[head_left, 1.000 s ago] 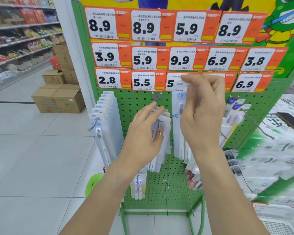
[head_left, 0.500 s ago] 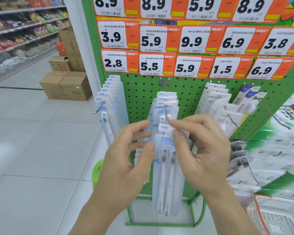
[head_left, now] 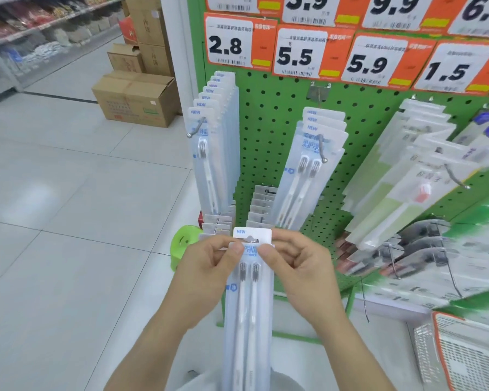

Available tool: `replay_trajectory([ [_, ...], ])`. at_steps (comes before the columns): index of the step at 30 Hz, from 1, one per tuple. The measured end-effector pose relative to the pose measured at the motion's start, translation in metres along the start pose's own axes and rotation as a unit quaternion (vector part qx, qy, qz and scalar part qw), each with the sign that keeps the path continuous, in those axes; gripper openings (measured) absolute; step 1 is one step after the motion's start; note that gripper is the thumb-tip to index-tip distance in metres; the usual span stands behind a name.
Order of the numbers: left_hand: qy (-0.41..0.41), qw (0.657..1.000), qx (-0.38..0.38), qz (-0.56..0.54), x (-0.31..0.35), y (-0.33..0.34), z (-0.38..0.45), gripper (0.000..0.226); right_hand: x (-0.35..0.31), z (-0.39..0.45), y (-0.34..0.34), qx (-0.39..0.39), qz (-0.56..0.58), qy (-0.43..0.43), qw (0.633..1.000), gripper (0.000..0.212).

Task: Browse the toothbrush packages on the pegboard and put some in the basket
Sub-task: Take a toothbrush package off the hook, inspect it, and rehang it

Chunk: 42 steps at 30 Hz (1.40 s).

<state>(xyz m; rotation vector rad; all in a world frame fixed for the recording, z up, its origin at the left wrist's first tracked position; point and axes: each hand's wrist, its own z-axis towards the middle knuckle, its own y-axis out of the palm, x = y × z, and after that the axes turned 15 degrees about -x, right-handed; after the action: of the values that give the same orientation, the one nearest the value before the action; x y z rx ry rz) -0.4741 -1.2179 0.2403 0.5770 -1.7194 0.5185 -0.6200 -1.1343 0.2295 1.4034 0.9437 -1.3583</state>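
Head camera looks down, close to the pegboard (head_left: pixel 268 114).

The flat metal pegboard (head_left: pixel 268 114) is bright green with rows of small dark holes. At twelve o'clock, paper price tags (head_left: pixel 308 55) are orange and white with black numbers. At five o'clock, the plastic mesh basket (head_left: pixel 463 359) is white with an orange rim.

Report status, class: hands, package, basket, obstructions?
Left hand and right hand both pinch the twin toothbrush package near its top. Package off its peg, not in basket. Nothing blocking.
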Motion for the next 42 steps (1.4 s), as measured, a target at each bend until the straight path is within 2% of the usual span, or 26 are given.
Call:
replay_trajectory([
  [3,0.01,1.0,0.008,-0.012,-0.008,0.001,0.004,0.017,0.005,-0.002,-0.003,-0.032,-0.024,0.016,0.999,0.029],
  [8,0.035,0.999,0.029,0.029,-0.015,0.0,0.01,0.016,0.015,-0.005,-0.009,-0.049,-0.059,0.04,0.996,0.027],
  [13,0.014,0.999,0.043,0.008,-0.024,-0.004,0.013,0.017,0.029,-0.011,-0.01,-0.054,-0.047,0.098,0.993,0.029],
  [17,0.002,0.999,0.032,-0.014,-0.032,-0.004,0.013,0.018,0.032,-0.011,-0.011,-0.086,-0.028,0.135,0.987,0.037],
  [21,-0.012,1.0,0.016,-0.023,-0.032,-0.006,0.008,0.019,0.033,-0.012,-0.011,-0.099,-0.043,0.156,0.982,0.023],
  [24,-0.03,0.999,0.002,-0.024,-0.034,-0.011,0.003,0.022,0.034,-0.011,-0.012,-0.119,-0.058,0.167,0.977,0.023],
  [27,-0.048,0.998,-0.03,-0.025,-0.035,-0.017,-0.006,0.023,0.039,-0.01,-0.009,-0.109,-0.054,0.178,0.976,0.023],
  [31,-0.089,0.991,-0.1,0.025,-0.038,-0.02,-0.017,0.026,0.05,-0.012,-0.002,-0.065,-0.041,0.173,0.982,0.007],
  [33,-0.107,0.988,-0.1,0.049,-0.041,-0.018,-0.02,0.025,0.055,-0.013,-0.002,-0.063,-0.038,0.17,0.983,0.012],
  [37,-0.106,0.991,-0.074,0.031,-0.047,-0.013,-0.023,0.026,0.051,-0.015,-0.003,-0.097,-0.037,0.166,0.981,0.025],
  [42,-0.095,0.992,-0.081,0.015,-0.045,-0.013,-0.024,0.024,0.05,-0.013,-0.003,-0.09,-0.038,0.162,0.982,0.02],
])
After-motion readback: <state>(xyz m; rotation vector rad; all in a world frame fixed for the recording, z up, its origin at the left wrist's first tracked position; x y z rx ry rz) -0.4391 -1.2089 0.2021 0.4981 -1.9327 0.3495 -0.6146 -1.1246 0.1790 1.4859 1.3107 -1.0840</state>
